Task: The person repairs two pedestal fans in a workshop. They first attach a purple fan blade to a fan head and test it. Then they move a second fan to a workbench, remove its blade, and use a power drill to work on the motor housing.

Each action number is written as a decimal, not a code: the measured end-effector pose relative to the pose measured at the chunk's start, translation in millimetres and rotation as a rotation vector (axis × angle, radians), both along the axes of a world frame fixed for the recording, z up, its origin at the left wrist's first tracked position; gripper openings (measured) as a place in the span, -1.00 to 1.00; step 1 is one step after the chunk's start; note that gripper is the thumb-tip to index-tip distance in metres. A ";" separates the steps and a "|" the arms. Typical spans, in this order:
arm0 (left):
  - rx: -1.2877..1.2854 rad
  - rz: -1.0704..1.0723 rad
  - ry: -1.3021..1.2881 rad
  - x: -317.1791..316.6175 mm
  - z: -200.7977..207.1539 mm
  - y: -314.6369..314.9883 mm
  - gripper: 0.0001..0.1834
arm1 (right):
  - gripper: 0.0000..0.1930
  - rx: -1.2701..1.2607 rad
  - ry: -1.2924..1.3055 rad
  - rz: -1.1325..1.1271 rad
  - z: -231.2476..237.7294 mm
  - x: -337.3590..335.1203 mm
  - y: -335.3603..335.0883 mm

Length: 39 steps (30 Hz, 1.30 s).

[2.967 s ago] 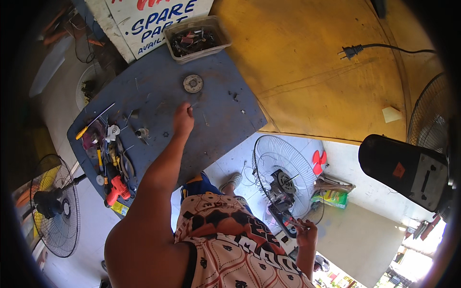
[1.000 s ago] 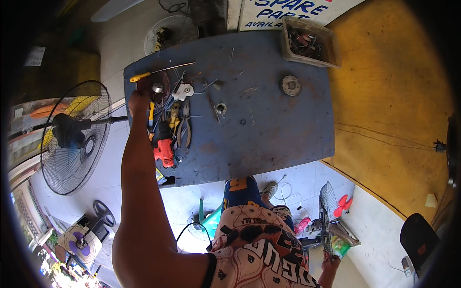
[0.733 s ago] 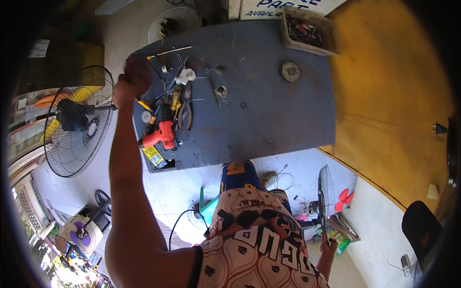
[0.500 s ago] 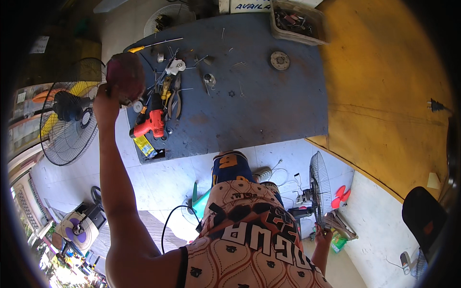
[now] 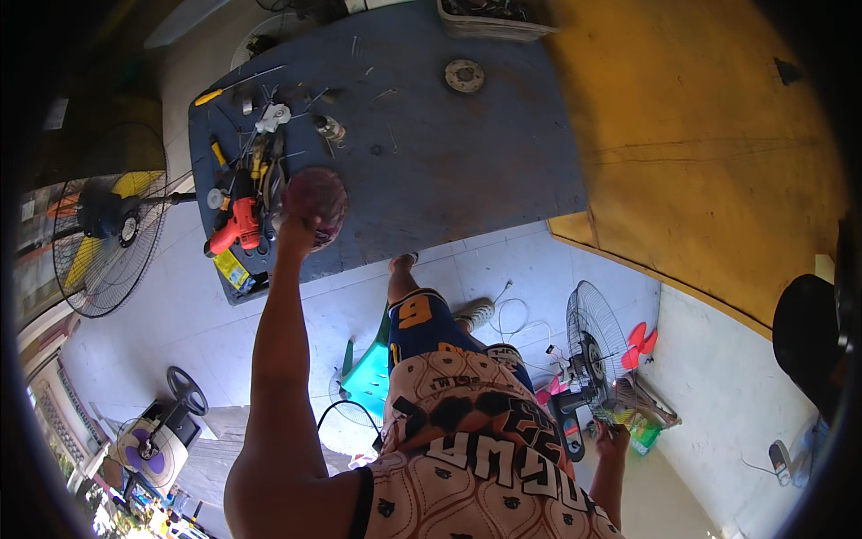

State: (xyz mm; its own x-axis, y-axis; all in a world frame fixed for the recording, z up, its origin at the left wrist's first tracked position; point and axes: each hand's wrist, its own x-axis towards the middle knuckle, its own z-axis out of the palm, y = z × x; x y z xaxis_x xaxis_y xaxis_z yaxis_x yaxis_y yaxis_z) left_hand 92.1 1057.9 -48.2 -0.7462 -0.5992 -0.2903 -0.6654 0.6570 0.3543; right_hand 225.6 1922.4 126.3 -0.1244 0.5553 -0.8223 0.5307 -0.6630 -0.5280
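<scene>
Head view: your left hand (image 5: 298, 234) grips dark reddish bundle (image 5: 317, 199), fingers closed on its lower edge; bundle bulges up and right beyond fingertips, over near edge of blue-grey table (image 5: 440, 171). Red drill (image 5: 237, 226) lies left of hand. Your right hand (image 5: 612, 440) beside fan (image 5: 588, 359); cannot tell whether its fingers hold anything.

A blurred maroon bundle (image 5: 319, 199) partly hid my left hand (image 5: 298, 234). My right hand (image 5: 612, 438) possibly held something indiscernible. The upper edge cropped the bin (image 5: 494, 30).
</scene>
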 end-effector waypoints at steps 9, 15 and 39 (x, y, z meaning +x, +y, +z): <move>0.018 -0.168 -0.122 6.2 -10.7 136.3 -0.59 | -0.60 -0.131 -0.017 -0.360 -0.9 61.1 44.5; 0.195 -0.481 0.274 -105.6 2.8 179.2 -0.72 | -0.70 -0.116 -0.041 -0.417 -5.4 73.1 44.0; 0.274 -0.109 0.663 -425.5 120.4 144.6 -0.54 | -0.52 -0.104 0.000 -0.518 -19.7 95.5 -60.2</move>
